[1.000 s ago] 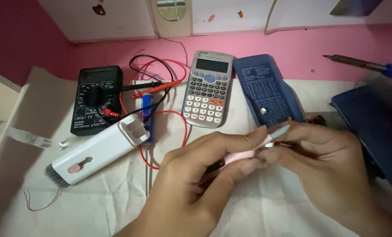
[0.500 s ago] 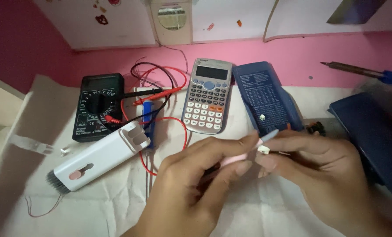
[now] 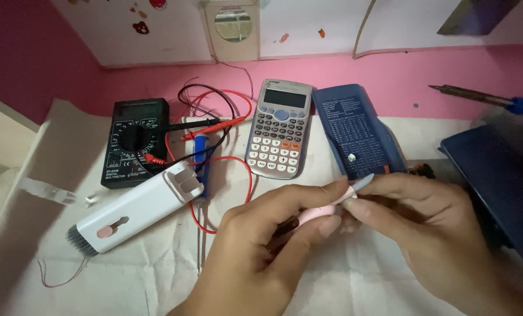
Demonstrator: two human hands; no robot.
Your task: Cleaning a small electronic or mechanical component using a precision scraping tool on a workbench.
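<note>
- The left hand (image 3: pixel 267 246) is curled, thumb and fingers pinching the pink body of a slim pen-shaped tool (image 3: pixel 326 212) held low over the worktop (image 3: pixel 156 275).
- The right hand (image 3: pixel 425 228) meets it from the other side, fingertips pressed together on the tool's pale grey tip, which pokes up between the two hands.
- The tool sits in front of the blue calculator cover (image 3: pixel 355 131), clear of the cloth-covered surface.
- Just left lie a white cleaning kit with a brush end (image 3: pixel 136 213), a blue-handled screwdriver (image 3: pixel 199 158), a black multimeter (image 3: pixel 134 140) with red and black leads (image 3: pixel 214 126), and a grey calculator (image 3: pixel 279 129).
- Judged risk: the grip is at the very tip, so a twist or pull could let the small end slip free and drop among the wires.
- The left forearm hangs near the red lead's loop; a snag there might drag the multimeter.
- A soldering iron (image 3: pixel 484 100) rests at the far right, well apart.
</note>
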